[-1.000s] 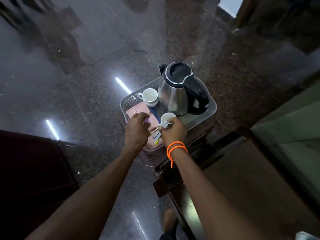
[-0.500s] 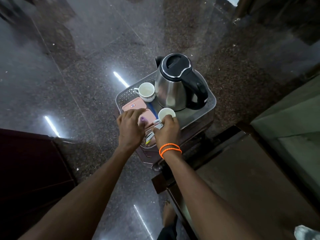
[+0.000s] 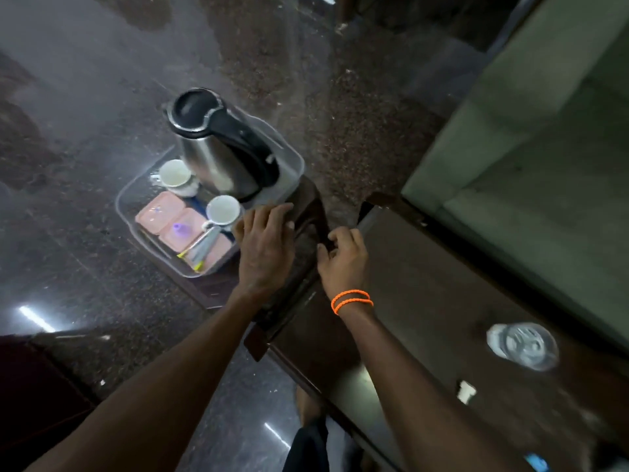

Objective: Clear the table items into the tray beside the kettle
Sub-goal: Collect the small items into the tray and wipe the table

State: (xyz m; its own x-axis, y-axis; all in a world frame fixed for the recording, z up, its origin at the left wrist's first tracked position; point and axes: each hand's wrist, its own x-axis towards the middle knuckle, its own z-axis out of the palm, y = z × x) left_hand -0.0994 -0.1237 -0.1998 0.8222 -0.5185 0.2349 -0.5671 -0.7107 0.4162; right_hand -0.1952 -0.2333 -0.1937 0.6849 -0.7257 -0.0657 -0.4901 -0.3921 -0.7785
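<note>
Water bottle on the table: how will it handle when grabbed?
The water bottle looks like clear thin plastic, so it probably flexes under a firm squeeze. It seems to stand upright, seen from above, so a sideways nudge could tip it and let it roll. Fill level is unclear, so weight is uncertain.

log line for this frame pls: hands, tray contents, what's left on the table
left hand: empty, at tray edge | right hand: empty | tray: kettle, cups, pink boxes, sachets | table: bottle left
</note>
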